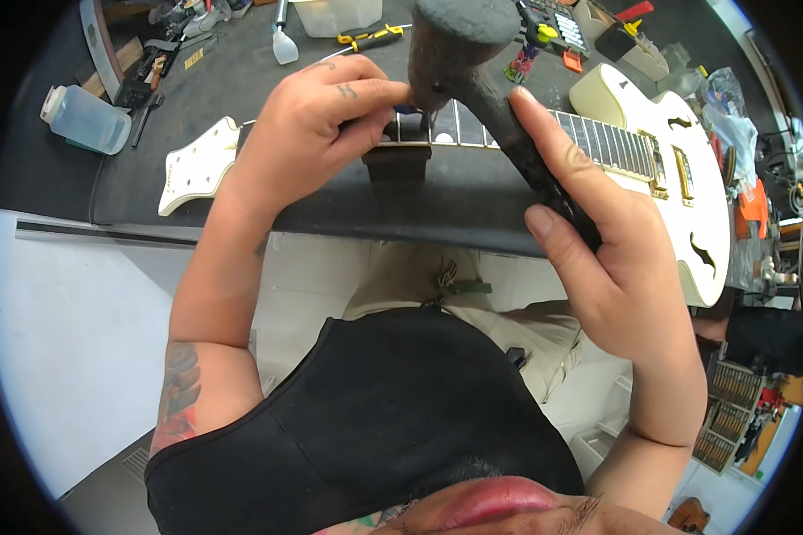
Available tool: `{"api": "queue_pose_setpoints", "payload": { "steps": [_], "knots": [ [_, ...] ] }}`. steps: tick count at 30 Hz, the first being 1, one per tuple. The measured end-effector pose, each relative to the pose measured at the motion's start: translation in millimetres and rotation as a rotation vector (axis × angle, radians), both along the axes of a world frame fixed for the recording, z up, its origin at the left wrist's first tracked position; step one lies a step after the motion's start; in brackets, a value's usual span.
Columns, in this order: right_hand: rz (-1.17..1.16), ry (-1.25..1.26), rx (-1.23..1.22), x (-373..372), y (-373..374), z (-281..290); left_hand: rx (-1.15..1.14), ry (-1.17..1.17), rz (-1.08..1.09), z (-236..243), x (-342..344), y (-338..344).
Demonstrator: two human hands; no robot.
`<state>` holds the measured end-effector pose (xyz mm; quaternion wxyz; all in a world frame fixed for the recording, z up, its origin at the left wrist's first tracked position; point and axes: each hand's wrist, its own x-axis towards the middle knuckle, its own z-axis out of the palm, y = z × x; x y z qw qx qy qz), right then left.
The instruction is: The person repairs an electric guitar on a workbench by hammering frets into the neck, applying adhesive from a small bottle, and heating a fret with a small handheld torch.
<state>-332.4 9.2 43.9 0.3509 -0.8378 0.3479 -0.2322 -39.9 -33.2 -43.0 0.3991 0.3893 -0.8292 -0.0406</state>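
Note:
A cream-white electric guitar point(705, 205) with f-shaped holes lies face up across the bench, its headstock point(196, 169) to the left. My right hand point(616, 241) is closed round the handle of a black mallet point(459, 45), the index finger stretched along it. The mallet head hangs over the fretboard point(473, 125) and hides part of it. Beside the head, my left hand point(321, 125) is closed in a pinch just above the frets; what its fingertips hold is hidden. A dark support block point(397, 165) stands under the neck.
Toward the back lie yellow-and-black pliers point(370, 37), a clear tub point(337, 13) and a brush-like tool point(283, 40). A translucent bottle point(89, 120) lies at left. Tools and plastic bags point(732, 107) crowd the right side. The bench's front edge point(401, 234) runs close to my body.

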Motion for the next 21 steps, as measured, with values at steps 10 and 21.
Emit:
{"api": "queue_pose_setpoints", "payload": {
  "steps": [10,21],
  "knots": [
    [-0.020,0.036,-0.053,3,5,4,0.028,0.016,-0.032,2,0,2],
    [0.004,0.065,0.004,-1,6,11,0.012,-0.024,-0.065,4,3,0]
  ]
}}
